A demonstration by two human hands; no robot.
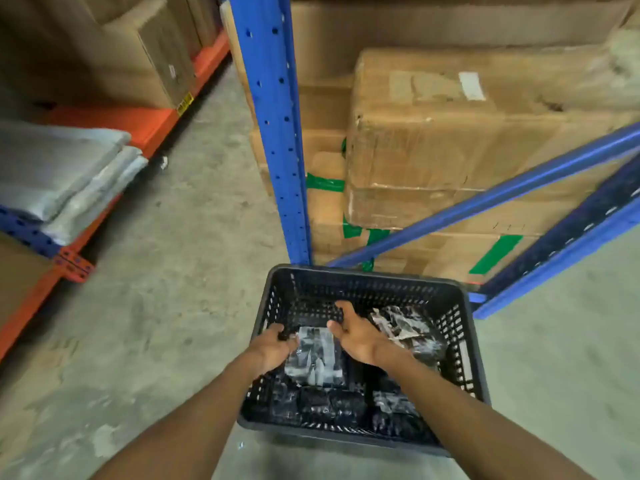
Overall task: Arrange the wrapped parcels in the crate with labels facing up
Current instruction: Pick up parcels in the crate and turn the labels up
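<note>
A black perforated plastic crate (363,275) stands on the concrete floor in front of me. Several dark parcels in shiny clear wrap lie inside it. Both my hands reach into the crate. My left hand (273,348) grips the left edge of one wrapped parcel (317,358) in the crate's middle. On that parcel's right edge rests my right hand (353,332), fingers curled over its far corner. Another crumpled wrapped parcel (401,327) lies to the right of my right hand. More parcels (332,407) lie along the near side. No label can be made out.
A blue rack upright (273,126) rises just behind the crate, with a blue diagonal brace (485,202) to the right. Large cardboard boxes (450,140) with green tape sit behind them. Left, an orange shelf beam (145,123) carries grey folded bags (62,174).
</note>
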